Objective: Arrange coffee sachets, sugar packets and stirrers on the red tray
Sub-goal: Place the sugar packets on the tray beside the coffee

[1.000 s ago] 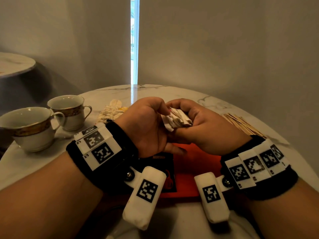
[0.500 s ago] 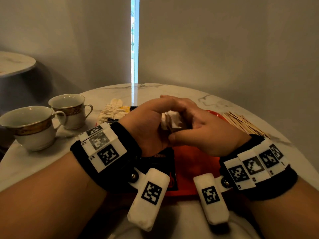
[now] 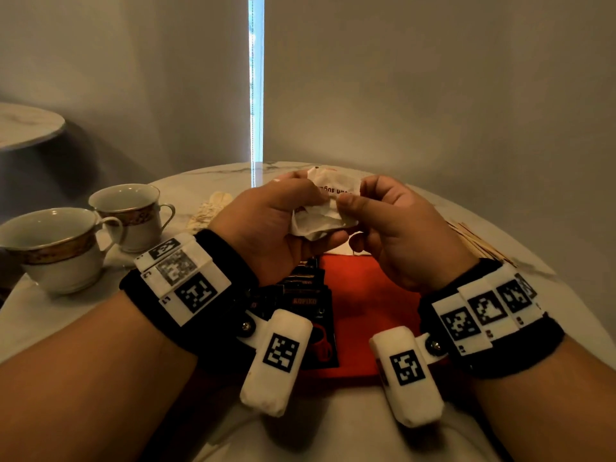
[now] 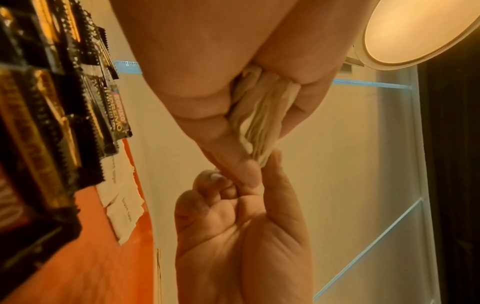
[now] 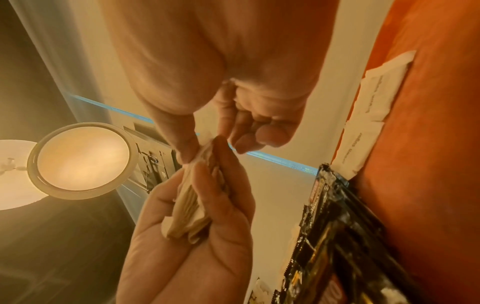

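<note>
Both hands hover above the red tray (image 3: pixel 366 295), sharing a stack of white sugar packets (image 3: pixel 326 211). My left hand (image 3: pixel 300 208) grips the stack (image 4: pixel 259 115) between thumb and fingers. My right hand (image 3: pixel 353 201) pinches the stack's outer edge (image 5: pixel 205 152) with thumb and forefinger. Black coffee sachets (image 3: pixel 310 305) lie overlapped along the tray's left side. In the wrist views, two or three sugar packets (image 4: pixel 122 197) (image 5: pixel 371 98) lie on the tray beyond the sachets (image 5: pixel 337 226). Wooden stirrers (image 3: pixel 476 241) lie on the table to the right of the tray.
Two gold-banded teacups (image 3: pixel 53 248) (image 3: pixel 133 215) stand at the left of the round marble table (image 3: pixel 50 328). A loose pile of pale packets (image 3: pixel 210 211) lies behind the left wrist. A wall rises close behind the table.
Both hands rose with the stack. The packets turned so a flat printed face shows, and the right hand shifted from wrapping the stack to pinching its edge.
</note>
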`<action>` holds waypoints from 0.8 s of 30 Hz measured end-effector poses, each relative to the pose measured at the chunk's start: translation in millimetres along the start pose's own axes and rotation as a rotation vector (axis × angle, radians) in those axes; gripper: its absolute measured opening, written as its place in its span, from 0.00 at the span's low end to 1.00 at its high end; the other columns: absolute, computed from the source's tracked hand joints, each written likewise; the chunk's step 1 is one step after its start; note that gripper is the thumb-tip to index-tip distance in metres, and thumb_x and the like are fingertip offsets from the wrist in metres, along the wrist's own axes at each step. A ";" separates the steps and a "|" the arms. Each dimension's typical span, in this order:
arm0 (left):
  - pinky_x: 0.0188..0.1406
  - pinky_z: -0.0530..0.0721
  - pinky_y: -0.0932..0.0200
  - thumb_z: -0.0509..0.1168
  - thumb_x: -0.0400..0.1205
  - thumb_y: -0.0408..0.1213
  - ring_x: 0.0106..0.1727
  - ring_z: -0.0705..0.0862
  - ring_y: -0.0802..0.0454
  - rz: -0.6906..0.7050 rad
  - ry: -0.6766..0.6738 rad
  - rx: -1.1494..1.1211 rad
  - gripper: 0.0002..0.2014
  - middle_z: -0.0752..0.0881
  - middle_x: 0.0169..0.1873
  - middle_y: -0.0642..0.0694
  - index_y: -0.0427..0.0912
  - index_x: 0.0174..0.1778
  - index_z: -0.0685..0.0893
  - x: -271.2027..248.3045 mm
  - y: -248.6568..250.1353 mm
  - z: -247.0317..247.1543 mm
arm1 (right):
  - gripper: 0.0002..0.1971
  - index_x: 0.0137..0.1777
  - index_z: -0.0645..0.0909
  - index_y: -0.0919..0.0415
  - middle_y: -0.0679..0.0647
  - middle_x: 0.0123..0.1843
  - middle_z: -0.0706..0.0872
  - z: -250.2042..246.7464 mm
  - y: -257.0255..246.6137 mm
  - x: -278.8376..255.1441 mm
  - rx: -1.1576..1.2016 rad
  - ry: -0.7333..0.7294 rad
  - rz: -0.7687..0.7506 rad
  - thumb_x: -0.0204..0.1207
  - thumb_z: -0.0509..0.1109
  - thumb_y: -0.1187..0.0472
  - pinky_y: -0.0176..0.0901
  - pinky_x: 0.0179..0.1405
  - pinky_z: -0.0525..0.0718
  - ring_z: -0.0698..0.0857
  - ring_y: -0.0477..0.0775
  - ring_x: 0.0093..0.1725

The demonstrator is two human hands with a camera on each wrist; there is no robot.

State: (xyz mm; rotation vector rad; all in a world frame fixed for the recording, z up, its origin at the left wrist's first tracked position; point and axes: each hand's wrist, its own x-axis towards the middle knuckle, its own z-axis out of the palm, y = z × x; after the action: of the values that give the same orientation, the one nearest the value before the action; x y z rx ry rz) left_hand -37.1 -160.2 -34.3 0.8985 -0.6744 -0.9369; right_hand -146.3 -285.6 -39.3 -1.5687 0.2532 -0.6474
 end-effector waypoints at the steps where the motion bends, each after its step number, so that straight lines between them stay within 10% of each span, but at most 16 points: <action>1: 0.33 0.90 0.56 0.61 0.83 0.27 0.43 0.91 0.44 0.010 0.009 0.015 0.13 0.88 0.48 0.37 0.37 0.62 0.81 0.4 0.7 -1.1 | 0.17 0.51 0.79 0.63 0.57 0.40 0.86 1.2 -0.4 -1.2 0.002 -0.002 0.004 0.68 0.81 0.60 0.43 0.29 0.76 0.81 0.51 0.34; 9: 0.31 0.88 0.56 0.73 0.72 0.32 0.42 0.90 0.45 0.015 0.044 0.022 0.20 0.88 0.50 0.38 0.40 0.60 0.82 3.4 1.4 -8.0 | 0.03 0.49 0.82 0.64 0.55 0.36 0.87 -0.8 -3.1 -1.5 0.065 0.062 0.040 0.77 0.72 0.69 0.41 0.29 0.75 0.83 0.51 0.34; 14: 0.41 0.92 0.43 0.60 0.82 0.23 0.50 0.87 0.33 0.008 0.102 0.015 0.11 0.84 0.55 0.37 0.43 0.50 0.83 2.5 4.7 -6.1 | 0.10 0.59 0.79 0.67 0.62 0.45 0.88 -2.7 -3.2 4.6 0.213 0.113 0.022 0.79 0.64 0.74 0.43 0.32 0.82 0.88 0.57 0.41; 19: 0.28 0.88 0.55 0.59 0.82 0.21 0.38 0.90 0.41 0.012 0.144 0.044 0.15 0.81 0.60 0.33 0.43 0.51 0.85 1.0 8.0 -4.2 | 0.15 0.61 0.78 0.70 0.67 0.48 0.86 -4.7 -4.5 6.4 0.413 0.137 0.001 0.78 0.58 0.78 0.48 0.32 0.89 0.89 0.65 0.45; 24: 0.27 0.85 0.59 0.75 0.73 0.41 0.42 0.87 0.45 -0.051 0.053 0.124 0.24 0.87 0.53 0.35 0.36 0.64 0.83 0.1 1.9 -6.3 | 0.16 0.62 0.81 0.65 0.63 0.51 0.90 0.2 -2.8 1.5 0.198 0.095 -0.020 0.76 0.68 0.76 0.54 0.43 0.82 0.87 0.66 0.47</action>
State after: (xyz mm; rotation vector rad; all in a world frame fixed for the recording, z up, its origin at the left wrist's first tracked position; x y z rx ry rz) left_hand -31.2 -157.6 -35.7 1.0514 -0.6727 -0.9203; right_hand -145.6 -285.9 -36.2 -1.3542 0.2367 -0.7412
